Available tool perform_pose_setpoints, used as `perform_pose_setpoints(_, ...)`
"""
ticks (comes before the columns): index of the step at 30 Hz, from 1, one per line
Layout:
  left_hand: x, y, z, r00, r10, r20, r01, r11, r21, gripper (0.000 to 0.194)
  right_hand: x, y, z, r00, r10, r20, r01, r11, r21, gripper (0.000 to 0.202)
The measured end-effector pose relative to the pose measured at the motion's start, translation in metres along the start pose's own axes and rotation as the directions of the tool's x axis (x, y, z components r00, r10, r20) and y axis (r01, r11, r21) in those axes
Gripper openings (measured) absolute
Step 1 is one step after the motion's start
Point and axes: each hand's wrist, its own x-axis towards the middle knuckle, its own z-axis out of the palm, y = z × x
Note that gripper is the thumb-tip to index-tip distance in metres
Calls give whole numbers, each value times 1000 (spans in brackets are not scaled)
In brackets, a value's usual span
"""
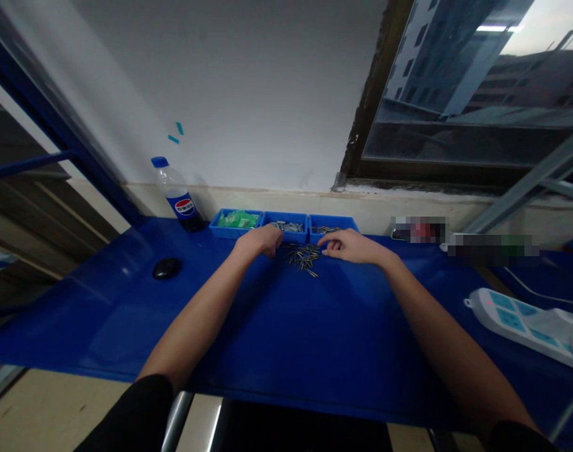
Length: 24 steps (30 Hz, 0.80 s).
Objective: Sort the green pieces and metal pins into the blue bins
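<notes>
- Loose pile of slender, screw-like metal pieces point(301, 256) lies on the blue tabletop point(286, 339), in front of the middle and right trays, between the two hands; some pieces point outward at its near edge.
- Left hand point(266, 240) is curled, fingertips down, at the front of the middle blue tray point(295, 238), which holds greyish metal parts; its fingers look closely bunched, but whether they hold anything I cannot tell.
- Right hand point(346, 246) is at the pile's right edge, before the right blue tray point(333, 220), which holds similar slender pieces; thumb and forefinger stand narrowly apart; I cannot tell whether a thin piece sits between them.
- Left blue tray point(230, 233) holds green packets; a Pepsi bottle point(181, 204) stands just beyond its left end.
- Likely risks: a sideways brush of either hand could scatter the pile, since nothing fences it in; a pinch could catch several pieces, because they lie crossed; a dropped piece could land in the wrong tray, as the trays adjoin; a knuckle against a front wall could shove a tray.
</notes>
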Motion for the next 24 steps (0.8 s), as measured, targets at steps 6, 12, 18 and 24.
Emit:
perform_pose_setpoints(6,1,15,8,999,-36,2,35,998,49,35,0,1,2,1000,20,-8,-20,1000,5,31)
perform_pose_setpoints(12,1,25,14,997,-20,-77,26,997,67,30,0,-5,3,1000,-6,7,6,1000,1,31)
perform_pose_setpoints(18,6,16,7,969,209,-133,-206,978,37,27,0,-8,0,1000,-4,-11,4,1000,8,30)
perform_pose_setpoints(24,10,27,-1,849,397,-349,-497,825,-269,23,3,-4,5,1000,0,4,-1,960,279,36)
